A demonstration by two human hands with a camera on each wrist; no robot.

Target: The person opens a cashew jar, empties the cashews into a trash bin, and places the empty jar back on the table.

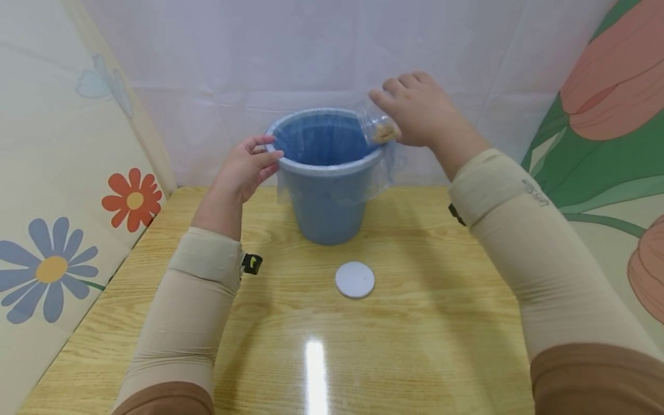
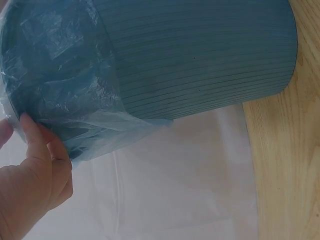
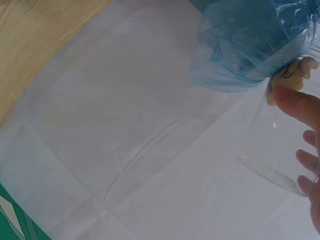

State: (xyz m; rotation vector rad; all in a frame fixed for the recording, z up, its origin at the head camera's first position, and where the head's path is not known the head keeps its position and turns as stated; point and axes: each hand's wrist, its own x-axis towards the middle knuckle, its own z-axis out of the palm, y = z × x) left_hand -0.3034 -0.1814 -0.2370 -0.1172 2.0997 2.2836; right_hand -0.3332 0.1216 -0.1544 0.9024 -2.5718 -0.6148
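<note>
The right hand (image 1: 420, 109) grasps a clear cup (image 1: 381, 128) tilted over the bin (image 1: 327, 190)'s right rim, toward the worktop (image 1: 415, 346)'s far edge, while the left hand (image 1: 246, 167) pinches the opposite rim.

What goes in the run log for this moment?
left hand: grips bucket rim | right hand: tips clear cup over bucket | white lid: on table

The right hand (image 1: 420, 109) covers most of the clear cup (image 1: 377, 124); the pale brown contents are too small to identify. In the right wrist view the hand is cut off by the frame edge, fingertips only. The bucket (image 1: 327, 184) hides its own floor. In the left wrist view the left hand (image 2: 30, 185) is cropped at the corner.
</note>
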